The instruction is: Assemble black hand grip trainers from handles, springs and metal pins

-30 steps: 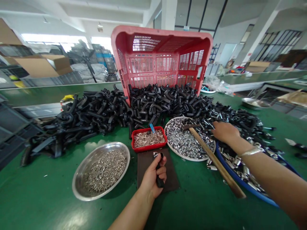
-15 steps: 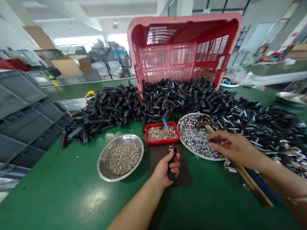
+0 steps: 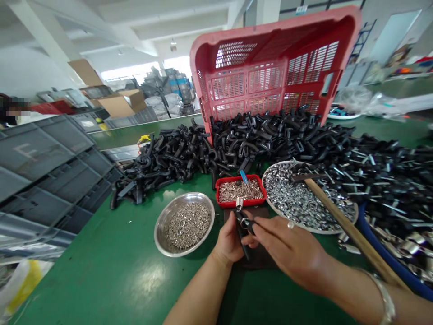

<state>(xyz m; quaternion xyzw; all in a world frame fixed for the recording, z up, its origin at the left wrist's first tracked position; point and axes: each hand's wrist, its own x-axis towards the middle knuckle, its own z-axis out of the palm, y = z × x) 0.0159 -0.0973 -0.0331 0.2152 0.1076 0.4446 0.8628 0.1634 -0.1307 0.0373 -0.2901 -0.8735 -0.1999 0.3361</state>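
Observation:
My left hand [image 3: 227, 241] is closed around a black plastic handle [image 3: 245, 247], held upright over the dark pad [image 3: 237, 265]. A shiny metal ring [image 3: 244, 222] sits near its upper end, and a coiled metal spring [image 3: 239, 203] shows just above. My right hand [image 3: 296, 253] comes in from the right, its fingers pressed together with the tips against the ringed end. What those fingertips pinch is hidden. Just behind the hands is a red tray [image 3: 221, 204] of thin metal pins.
A steel bowl [image 3: 158, 234] of small metal pieces stands left. To the right, a hammer [image 3: 338, 216] lies across a white tray [image 3: 270, 198] of metal parts, beside a blue container [image 3: 372, 243]. Black handles [image 3: 176, 151] pile up around a tipped red crate [image 3: 199, 58]; grey bins [image 3: 57, 162] stand left.
My right hand has moved left from over the white tray to the top of the black handle. My left hand keeps its grip. The view has shifted slightly left.

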